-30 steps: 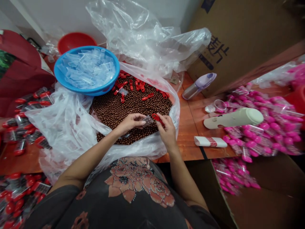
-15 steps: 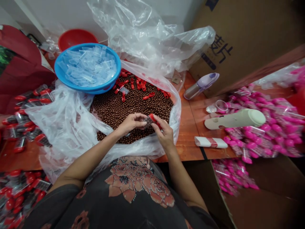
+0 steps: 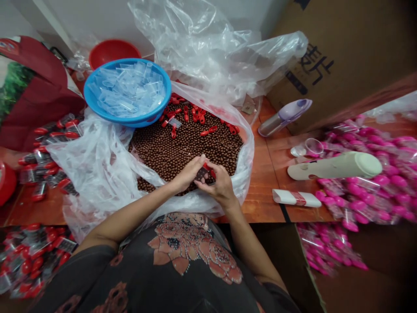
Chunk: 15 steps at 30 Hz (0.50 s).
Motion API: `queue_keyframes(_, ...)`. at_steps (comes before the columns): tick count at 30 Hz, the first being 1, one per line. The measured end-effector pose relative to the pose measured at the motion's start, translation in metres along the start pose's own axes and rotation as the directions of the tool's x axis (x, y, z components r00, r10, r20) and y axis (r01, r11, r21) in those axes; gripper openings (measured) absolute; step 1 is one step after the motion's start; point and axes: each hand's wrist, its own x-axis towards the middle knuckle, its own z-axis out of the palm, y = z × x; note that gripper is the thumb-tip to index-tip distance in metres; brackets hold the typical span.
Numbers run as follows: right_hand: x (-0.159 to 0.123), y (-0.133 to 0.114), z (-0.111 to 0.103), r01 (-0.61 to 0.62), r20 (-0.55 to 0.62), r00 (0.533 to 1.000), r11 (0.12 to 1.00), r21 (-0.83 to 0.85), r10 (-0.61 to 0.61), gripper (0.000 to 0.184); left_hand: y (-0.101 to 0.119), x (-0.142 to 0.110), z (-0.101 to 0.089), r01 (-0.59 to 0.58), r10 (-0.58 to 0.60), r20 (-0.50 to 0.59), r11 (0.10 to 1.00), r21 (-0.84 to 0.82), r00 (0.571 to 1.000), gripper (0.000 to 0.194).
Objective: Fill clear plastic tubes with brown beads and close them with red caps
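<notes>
Between my two hands is a small clear plastic tube [image 3: 201, 174] filled with brown balls, with a red cap [image 3: 211, 172] on its right end. My left hand [image 3: 190, 173] is closed on the tube's left side. My right hand [image 3: 220, 186] grips the capped end, thumb below and fingers above; the fingers partly hide both parts. Directly beneath lies a heap of brown chocolate-like balls [image 3: 169, 152] in an opened white plastic bag [image 3: 104, 161]. Several loose red caps [image 3: 208, 130] rest on the heap's far side.
A blue basin [image 3: 89, 100] of clear empty tubes stands behind the heap, with a red bowl [image 3: 114, 48] beyond. Filled red-capped tubes [image 3: 39, 171] pile up at left. On the right are a purple-lidded bottle [image 3: 286, 116], a pale-green flask [image 3: 332, 167], pink-capped pieces [image 3: 387, 182] and a cardboard box [image 3: 352, 56].
My hands have drawn closer together around the capped tube, and my left hand now covers more of it. The whole view has shifted slightly, so things sit further right.
</notes>
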Motion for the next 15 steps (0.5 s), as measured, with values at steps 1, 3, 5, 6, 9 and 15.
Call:
queue_keyframes(1, -0.001, 0.0, 0.001, -0.011, 0.013, 1.0, 1.0, 0.023, 0.011, 0.067, -0.001, 0.0, 0.003, -0.012, 0.012, -0.041, 1.0, -0.004, 0.999, 0.04)
queue_keyframes(3, -0.002, 0.0, 0.002, -0.059, 0.034, 0.998, 0.992, 0.111, 0.056, 0.067, 0.0, -0.002, 0.006, -0.03, 0.027, -0.101, 0.999, -0.03, 0.995, 0.031)
queue_keyframes(5, -0.002, 0.0, 0.002, -0.161, 0.046, 0.987, 0.952, 0.26, 0.155, 0.073, 0.004, -0.004, 0.007, -0.037, 0.03, -0.121, 0.998, -0.057, 0.992, 0.029)
queue_keyframes(6, -0.001, 0.0, 0.002, -0.235, 0.044, 0.971, 0.907, 0.348, 0.235, 0.073, 0.006, -0.005, 0.007, -0.036, 0.028, -0.119, 0.997, -0.064, 0.993, 0.031)
queue_keyframes(9, 0.003, -0.001, -0.001, -0.442, 0.044, 0.855, 0.683, 0.582, 0.517, 0.047, 0.01, -0.008, 0.004, 0.002, -0.007, -0.097, 0.999, -0.05, 0.995, 0.037)
queue_keyframes(15, 0.015, -0.005, -0.006, -0.452, -0.045, 0.814, 0.68, 0.577, 0.58, 0.028, 0.008, -0.01, 0.002, 0.082, -0.083, -0.065, 0.997, -0.014, 0.994, 0.062)
